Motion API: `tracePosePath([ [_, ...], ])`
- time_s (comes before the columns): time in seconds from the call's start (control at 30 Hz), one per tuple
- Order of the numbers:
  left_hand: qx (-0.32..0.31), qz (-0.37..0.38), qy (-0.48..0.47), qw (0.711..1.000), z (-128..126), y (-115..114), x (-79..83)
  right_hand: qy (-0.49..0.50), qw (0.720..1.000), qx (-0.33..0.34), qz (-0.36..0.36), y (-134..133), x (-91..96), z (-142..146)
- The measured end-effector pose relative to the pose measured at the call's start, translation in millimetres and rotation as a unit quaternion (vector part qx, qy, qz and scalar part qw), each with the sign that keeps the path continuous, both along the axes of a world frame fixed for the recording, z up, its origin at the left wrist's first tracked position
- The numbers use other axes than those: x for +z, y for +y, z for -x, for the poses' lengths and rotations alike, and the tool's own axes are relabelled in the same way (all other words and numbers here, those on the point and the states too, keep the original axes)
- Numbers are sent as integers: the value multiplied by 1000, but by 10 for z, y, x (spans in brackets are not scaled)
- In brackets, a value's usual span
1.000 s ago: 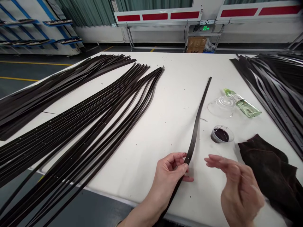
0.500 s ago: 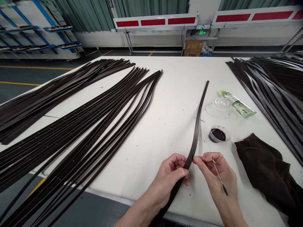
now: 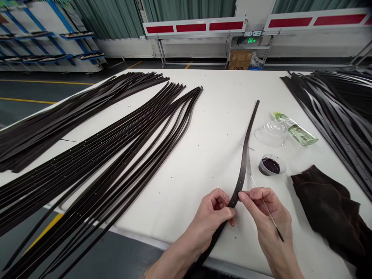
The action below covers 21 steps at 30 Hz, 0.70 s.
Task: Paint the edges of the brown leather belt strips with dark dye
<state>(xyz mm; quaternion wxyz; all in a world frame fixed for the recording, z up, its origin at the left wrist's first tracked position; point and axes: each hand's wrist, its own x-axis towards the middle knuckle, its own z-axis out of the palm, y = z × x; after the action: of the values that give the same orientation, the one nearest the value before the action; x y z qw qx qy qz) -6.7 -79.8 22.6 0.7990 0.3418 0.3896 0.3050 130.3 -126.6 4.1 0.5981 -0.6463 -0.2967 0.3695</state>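
Note:
My left hand (image 3: pixel 213 217) pinches a long dark leather strap (image 3: pixel 246 149) near its punched holes, close to the table's front edge. The strap runs away from me across the white table (image 3: pixel 209 128) and its near end hangs off the edge. My right hand (image 3: pixel 266 217) is closed on a thin stick-like tool (image 3: pixel 266 207), fingertips touching the strap just right of my left thumb. A small cup of dark dye (image 3: pixel 271 165) stands a little beyond my right hand.
Several dark straps (image 3: pixel 95 155) fan out over the table's left half and past its edge. Another pile of straps (image 3: pixel 340 112) lies at the right. A clear lid (image 3: pixel 271 132), a green bottle (image 3: pixel 296 129) and a dark cloth (image 3: pixel 328 205) sit at the right.
A second ago my right hand hovered blurred and apart from the strap. It has since come in to the strap beside my left hand, with the thin tool in its fingers.

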Motion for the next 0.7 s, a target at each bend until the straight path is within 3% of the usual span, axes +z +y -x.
tracePosePath([
  [0.17, 61, 117, -138, 982, 36, -21, -12, 10, 999, -11, -29, 7, -79, -79],
  [0.3, 64, 130, -133, 981, 62, -23, -37, 35, 999, -10, -35, -2, -101, -113],
  [0.37, 66, 66, -58, 994, 74, -47, -25, 42, 998, -17, -35, -4, -98, -110],
  [0.43, 74, -57, 73, 993, 89, -106, -3, 34, 999, -20, -33, 1, -82, -97],
  [0.57, 45, -294, 297, 907, 117, -280, -11, -40, 999, -9, -19, 49, -5, -30],
  [0.7, 11, -363, 368, 856, 171, -333, -53, -119, 992, 25, -38, 109, 72, 68],
])
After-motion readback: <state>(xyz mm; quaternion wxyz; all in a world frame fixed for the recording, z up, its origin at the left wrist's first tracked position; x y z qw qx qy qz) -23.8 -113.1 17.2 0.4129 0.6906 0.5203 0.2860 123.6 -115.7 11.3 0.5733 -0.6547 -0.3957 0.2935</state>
